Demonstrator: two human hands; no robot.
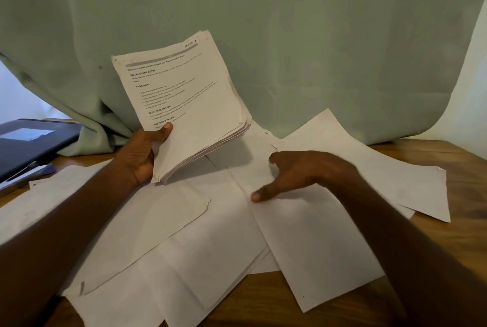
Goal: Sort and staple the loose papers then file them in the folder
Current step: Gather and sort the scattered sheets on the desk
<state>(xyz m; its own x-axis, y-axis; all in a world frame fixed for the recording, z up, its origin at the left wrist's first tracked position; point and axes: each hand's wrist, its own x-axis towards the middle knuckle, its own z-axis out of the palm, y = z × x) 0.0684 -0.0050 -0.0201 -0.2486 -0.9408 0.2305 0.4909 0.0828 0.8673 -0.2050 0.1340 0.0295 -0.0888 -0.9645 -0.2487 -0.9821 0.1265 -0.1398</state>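
Currently, I read the left hand (142,154) grasping a stack of papers (189,105) at 11 o'clock, raised off the desk (448,158). The right hand (297,173) is released, fingers on loose sheets (210,234). The folder (29,144) lies at 9 o'clock.

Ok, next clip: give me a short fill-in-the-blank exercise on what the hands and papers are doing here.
1. The stack of papers is held up by the ____ hand.
2. The right hand reaches over the loose sheets spread on the ____ table.
3. The dark folder lies at the ____ edge of the view.
4. The top page's corner reads SECTION, and its first bold heading is INITIAL SCENE ____.

Missing words: left; wooden; left; SETUP
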